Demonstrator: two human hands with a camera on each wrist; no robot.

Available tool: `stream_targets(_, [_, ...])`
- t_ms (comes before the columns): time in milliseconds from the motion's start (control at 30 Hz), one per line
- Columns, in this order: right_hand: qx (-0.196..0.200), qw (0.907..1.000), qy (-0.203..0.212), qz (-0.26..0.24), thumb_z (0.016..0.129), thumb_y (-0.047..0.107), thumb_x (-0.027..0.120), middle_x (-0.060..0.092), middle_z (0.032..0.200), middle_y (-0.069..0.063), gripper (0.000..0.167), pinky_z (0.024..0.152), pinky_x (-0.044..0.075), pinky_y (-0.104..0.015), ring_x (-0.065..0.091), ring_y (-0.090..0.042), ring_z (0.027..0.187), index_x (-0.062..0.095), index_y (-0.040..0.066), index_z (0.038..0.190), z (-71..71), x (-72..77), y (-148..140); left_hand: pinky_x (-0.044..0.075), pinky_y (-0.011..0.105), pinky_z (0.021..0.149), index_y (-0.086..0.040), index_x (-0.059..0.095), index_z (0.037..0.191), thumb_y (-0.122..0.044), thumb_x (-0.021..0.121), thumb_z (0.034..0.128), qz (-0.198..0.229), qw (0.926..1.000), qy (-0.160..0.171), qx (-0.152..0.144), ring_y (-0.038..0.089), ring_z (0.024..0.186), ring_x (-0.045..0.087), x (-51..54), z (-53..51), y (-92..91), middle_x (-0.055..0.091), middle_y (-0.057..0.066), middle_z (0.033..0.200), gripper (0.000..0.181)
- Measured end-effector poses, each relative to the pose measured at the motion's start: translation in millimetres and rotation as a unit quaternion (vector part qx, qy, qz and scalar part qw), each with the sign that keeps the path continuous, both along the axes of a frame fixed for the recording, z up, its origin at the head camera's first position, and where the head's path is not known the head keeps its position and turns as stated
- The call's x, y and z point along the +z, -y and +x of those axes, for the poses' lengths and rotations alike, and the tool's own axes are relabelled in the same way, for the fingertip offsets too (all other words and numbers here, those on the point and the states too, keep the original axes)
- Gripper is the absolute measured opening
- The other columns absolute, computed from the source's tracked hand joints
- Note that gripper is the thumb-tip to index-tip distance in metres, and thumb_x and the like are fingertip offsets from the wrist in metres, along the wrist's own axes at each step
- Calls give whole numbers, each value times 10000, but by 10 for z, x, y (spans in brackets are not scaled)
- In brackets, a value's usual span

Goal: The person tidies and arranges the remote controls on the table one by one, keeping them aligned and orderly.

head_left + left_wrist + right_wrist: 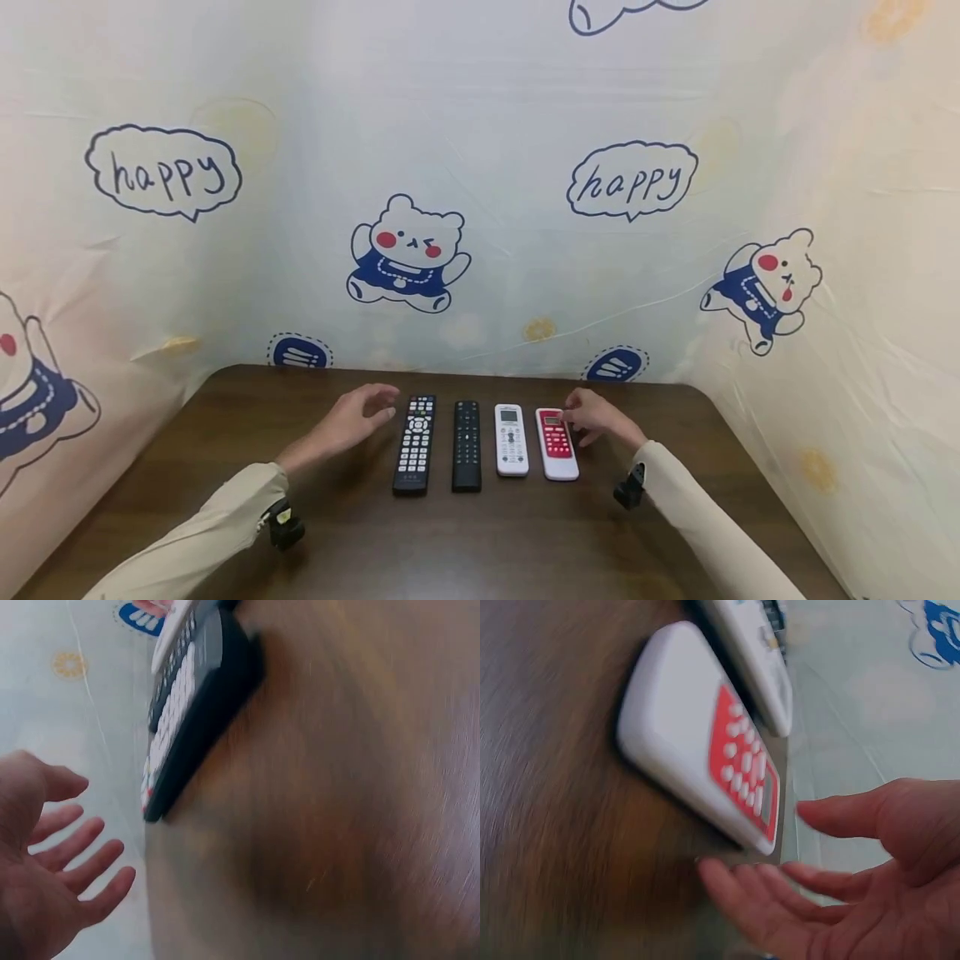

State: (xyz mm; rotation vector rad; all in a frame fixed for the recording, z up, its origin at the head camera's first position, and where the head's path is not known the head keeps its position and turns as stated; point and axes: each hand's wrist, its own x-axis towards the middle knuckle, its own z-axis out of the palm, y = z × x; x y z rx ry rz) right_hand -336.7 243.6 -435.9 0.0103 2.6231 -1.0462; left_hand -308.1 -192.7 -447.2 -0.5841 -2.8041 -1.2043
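Note:
Four remote controls lie side by side on the table, roughly upright to my view. Leftmost is a black remote with white buttons, then a slim black remote, a white remote and a white remote with a red face. My left hand hovers left of the black remote's far end, thumb and fingers apart, holding nothing. In the right wrist view, my right hand is spread around the far end of the red-faced remote; whether it touches is unclear.
The dark brown wooden table reaches back to a pale printed cloth, which also hangs along both sides. Black devices are strapped at the left wrist and right wrist.

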Motion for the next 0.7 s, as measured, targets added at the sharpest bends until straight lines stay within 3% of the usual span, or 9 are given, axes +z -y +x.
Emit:
stream_targets(133, [345, 9956, -871, 87, 1025, 97, 643, 631, 1153, -220, 354, 696, 647, -385, 680, -320, 941, 543, -67, 1323, -32, -45, -16, 454, 650, 1118, -5, 580, 1425, -68, 603, 1034, -7, 10000, -76, -33, 444, 1347, 544, 67, -54, 75, 591, 231, 1443, 396])
stream_targets(333, [740, 9699, -2267, 492, 1021, 94, 654, 634, 1225, -196, 344, 913, 602, -485, 658, -332, 1076, 582, -54, 1324, -81, 2, -62, 380, 677, 1169, -33, 580, 1442, -78, 591, 1046, 2, 9994, -354, 43, 452, 1437, 452, 134, -165, 82, 522, 226, 1528, 399])
stream_targets(500, [960, 9558, -2687, 711, 1034, 136, 654, 589, 1340, -194, 372, 1042, 543, -551, 605, -359, 1218, 575, -13, 1366, -43, 61, -69, 373, 648, 1192, -74, 556, 1479, -158, 621, 1055, -122, 9976, -667, -110, 408, 1456, 447, 142, -219, 28, 521, 180, 1545, 438])
stream_targets(700, [1175, 9369, -3159, 927, 1041, 205, 662, 481, 1536, -207, 505, 1154, 447, -597, 477, -393, 1425, 510, 42, 1495, 34, 106, -23, 339, 654, 1211, -148, 518, 1532, -330, 637, 1057, -441, 9951, -823, -337, 389, 1503, 398, 181, -189, 6, 469, 155, 1604, 522])
